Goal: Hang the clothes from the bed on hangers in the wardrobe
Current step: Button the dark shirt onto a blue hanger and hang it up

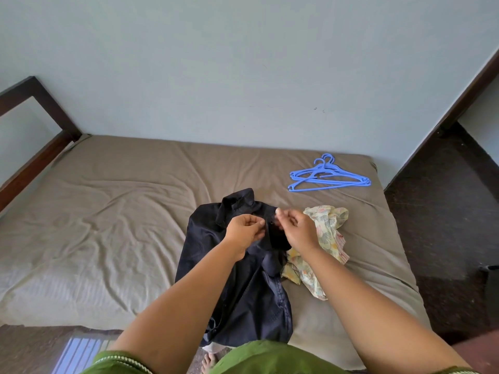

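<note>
A dark navy shirt lies lengthwise on the bed, collar toward the wall. My left hand and my right hand are over its upper front, each pinching the fabric at the placket near the collar. A crumpled pale floral garment lies just right of the shirt, partly under my right forearm. Several blue plastic hangers lie stacked at the far right of the bed. No wardrobe shows.
The brown mattress runs up to a pale wall; a dark wooden bed frame stands at the left. Dark floor lies to the right of the bed. My bare foot shows at the near edge.
</note>
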`<state>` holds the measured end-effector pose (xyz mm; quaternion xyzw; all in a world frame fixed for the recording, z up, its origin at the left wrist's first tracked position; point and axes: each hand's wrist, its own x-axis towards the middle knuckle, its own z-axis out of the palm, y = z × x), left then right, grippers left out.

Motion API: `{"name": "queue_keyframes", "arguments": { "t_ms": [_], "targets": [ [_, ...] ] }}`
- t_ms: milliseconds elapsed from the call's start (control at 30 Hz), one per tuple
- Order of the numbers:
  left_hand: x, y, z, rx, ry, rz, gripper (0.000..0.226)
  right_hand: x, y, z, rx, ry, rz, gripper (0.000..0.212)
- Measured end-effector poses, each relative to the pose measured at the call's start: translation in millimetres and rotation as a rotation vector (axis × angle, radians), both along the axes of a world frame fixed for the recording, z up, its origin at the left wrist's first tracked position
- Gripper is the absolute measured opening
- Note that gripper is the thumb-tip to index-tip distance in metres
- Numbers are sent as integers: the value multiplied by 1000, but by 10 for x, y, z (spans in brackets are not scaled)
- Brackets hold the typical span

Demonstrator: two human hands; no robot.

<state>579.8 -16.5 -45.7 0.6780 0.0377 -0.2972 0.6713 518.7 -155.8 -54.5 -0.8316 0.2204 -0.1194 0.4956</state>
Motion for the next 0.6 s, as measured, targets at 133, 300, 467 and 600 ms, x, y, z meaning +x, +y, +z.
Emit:
{"name": "queue_keyframes", "arguments": {
  "t_ms": [133,300,467,600],
  "targets": [
    [-25,-69,-27,9,-12,35,6,1,16,75,-52,223,117,46],
    [-18,-101,-9,-126,172,30,12,24,-13,-39,333,171,11,19],
    [-9,-67,-19,-248,310,-2,12,3,14,114,890,224,-49,10],
    [-43,-42,-32,-252,325,-41,10,-64,-87,159,1137,313,-1,10]
  ]
}}
